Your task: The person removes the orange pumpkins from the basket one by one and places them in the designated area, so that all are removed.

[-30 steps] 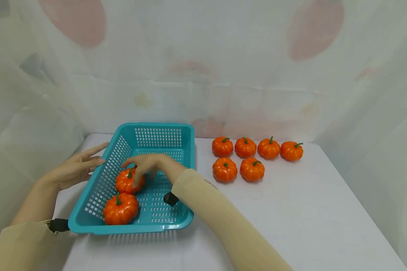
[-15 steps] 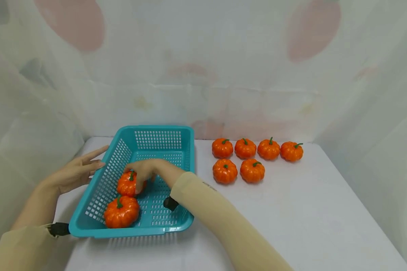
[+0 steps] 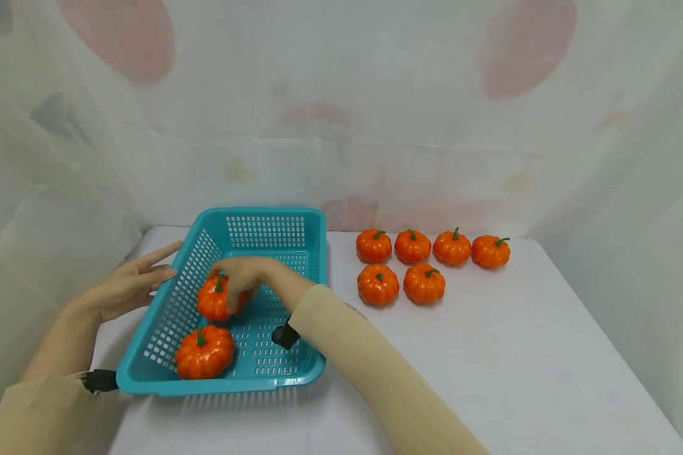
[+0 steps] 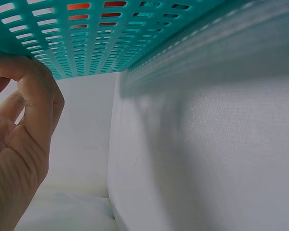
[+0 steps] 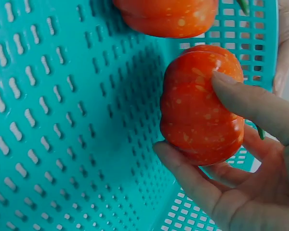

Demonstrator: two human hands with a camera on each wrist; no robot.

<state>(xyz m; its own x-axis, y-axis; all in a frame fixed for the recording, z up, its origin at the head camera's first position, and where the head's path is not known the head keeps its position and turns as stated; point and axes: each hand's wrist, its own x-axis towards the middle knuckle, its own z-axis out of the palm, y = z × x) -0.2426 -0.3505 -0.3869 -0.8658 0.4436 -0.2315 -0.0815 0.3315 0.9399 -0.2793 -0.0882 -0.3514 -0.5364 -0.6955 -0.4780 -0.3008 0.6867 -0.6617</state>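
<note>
Inside the teal basket, my right hand grips a small orange pumpkin with a green stem. In the right wrist view the thumb lies across one side of that pumpkin and the fingers curl round the other. A second pumpkin sits in the basket's near left corner. My left hand is at the basket's left outer wall, its fingertips right at the rim. Seen from the left wrist, the bent fingers of that hand reach up to the slotted wall.
Right of the basket on the white table are several more pumpkins, with a back row and a front pair. A pale patterned sheet hangs behind the table and along both sides.
My right hand has closed round the pumpkin in the basket and shifted it slightly to the right. My left hand has stayed at the basket's left side.
</note>
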